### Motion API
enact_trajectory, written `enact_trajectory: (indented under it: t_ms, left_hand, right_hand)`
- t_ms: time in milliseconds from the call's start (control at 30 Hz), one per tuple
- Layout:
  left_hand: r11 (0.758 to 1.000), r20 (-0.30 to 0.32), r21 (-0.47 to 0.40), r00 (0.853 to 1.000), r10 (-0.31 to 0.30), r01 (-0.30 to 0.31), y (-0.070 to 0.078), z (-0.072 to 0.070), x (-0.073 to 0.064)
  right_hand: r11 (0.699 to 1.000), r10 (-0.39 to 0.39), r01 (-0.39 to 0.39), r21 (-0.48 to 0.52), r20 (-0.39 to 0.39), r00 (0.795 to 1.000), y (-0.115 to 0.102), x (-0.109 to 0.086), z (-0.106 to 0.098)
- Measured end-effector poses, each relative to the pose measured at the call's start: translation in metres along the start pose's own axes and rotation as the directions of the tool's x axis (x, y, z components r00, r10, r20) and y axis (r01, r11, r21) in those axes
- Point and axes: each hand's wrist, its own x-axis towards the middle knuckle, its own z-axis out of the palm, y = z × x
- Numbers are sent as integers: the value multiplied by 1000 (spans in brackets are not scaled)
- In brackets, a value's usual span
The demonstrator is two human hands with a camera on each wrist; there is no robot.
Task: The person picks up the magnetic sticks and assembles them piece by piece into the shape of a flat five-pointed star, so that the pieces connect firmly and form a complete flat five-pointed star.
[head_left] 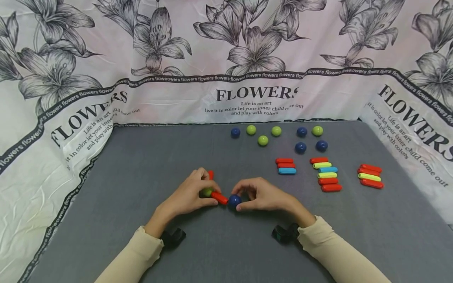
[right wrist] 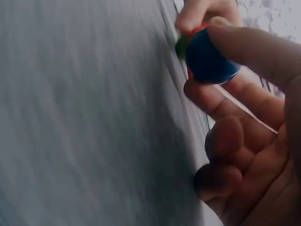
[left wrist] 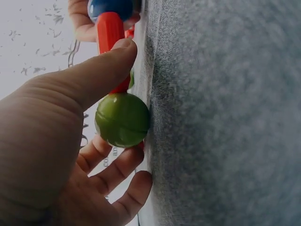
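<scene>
Beige sleeves (head_left: 131, 255) lie at seven and five o'clock, with both hands close together over the grey counter (head_left: 159, 157).

From the left, the left hand (head_left: 192, 192) holds a red stick (head_left: 220, 198), a green ball (head_left: 206, 192) at its ten-o'clock end and another red piece (head_left: 211, 175) showing past the fingers at one o'clock; at the stick's four-o'clock end, the right hand (head_left: 260, 194) pinches a blue ball (head_left: 234, 201) between thumb and fingers; far off, from twelve to two o'clock, sit loose balls (head_left: 263, 140), four blue and four green, and nearer, between two and three, lie stick rows of three (head_left: 286, 166), six (head_left: 328, 175) and four (head_left: 370, 177).
</scene>
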Motion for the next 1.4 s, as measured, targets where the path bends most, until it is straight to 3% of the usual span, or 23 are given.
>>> enact_trajectory:
  t_ms: [267,467,567,667,867,1000,1167,1300,1400]
  left_hand:
    - [1000,5,-8,1000,-12,12,1,1,0]
    - [1000,6,-20,1000,-8,8,1,-1,0]
    - [1000,10,-17,1000,-3,3,1,-2,0]
    - [1000,13,-14,1000,4,-4,0,-2,-1]
    - [1000,18,-20,1000,-2,2,0,-4,-3]
    - [999,18,-14,999,-30,30,-3,-7,-5]
    - [999,10,4,999,-40,40,-4,-10,-5]
    - [1000,18,20,1000,-18,17,-1,-10,-5]
    - [1000,47,24,999,-15,14,2,-10,-5]
  right_hand:
    - [1000,-12,12,-2,0,1000,-5,1,13]
    - [1000,-8,9,-28,17,1000,-5,-3,-4]
    - [997,-6,1,-80,-65,998,-2,-10,-24]
    - [988,10,-39,-148,-192,981,5,-22,-47]
    - [932,80,-192,-308,-343,936,23,-45,-82]
    - [866,136,-284,-411,-353,926,27,-55,-95]
    - [792,187,-345,-504,-337,923,25,-60,-100]
    - [785,196,-343,-516,-318,928,27,-60,-100]
    - [803,180,-319,-503,-306,935,27,-57,-97]
